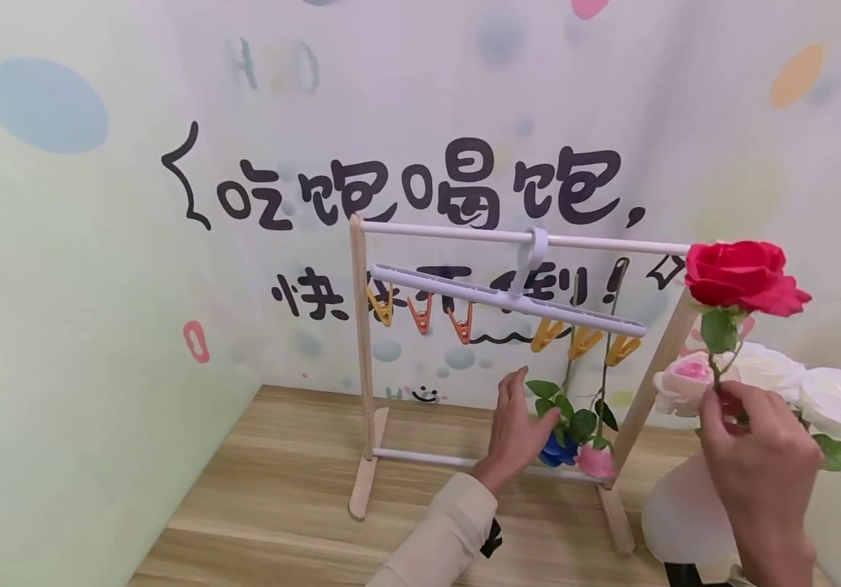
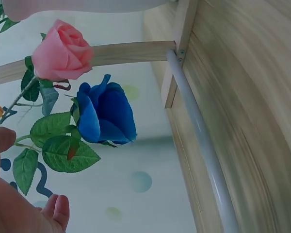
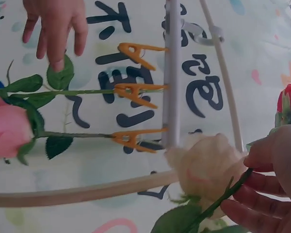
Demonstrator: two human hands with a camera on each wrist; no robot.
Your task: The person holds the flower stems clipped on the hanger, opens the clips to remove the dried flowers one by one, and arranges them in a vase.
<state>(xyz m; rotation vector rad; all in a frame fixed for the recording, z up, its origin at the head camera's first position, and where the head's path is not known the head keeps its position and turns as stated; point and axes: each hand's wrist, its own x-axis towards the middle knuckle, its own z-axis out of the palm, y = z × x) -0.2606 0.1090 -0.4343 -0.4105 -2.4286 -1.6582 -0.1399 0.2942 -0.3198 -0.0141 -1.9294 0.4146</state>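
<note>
red rose (image 1: 745,275), stem (image 1: 716,371) clamped in right hand (image 1: 761,456); left hand (image 1: 517,434), fingers (image 1: 508,393) apart, near blue rose (image 2: 105,114)

The left sleeve (image 1: 431,534) is pale beige, long and plain, with soft creases and a cuff (image 1: 476,499) that ends just below the bare left hand (image 1: 517,432). A black strap-like piece (image 1: 492,540) juts from beneath it. A second black piece (image 1: 683,575), partly cut off, shows below the bare right hand (image 1: 763,440).
</note>
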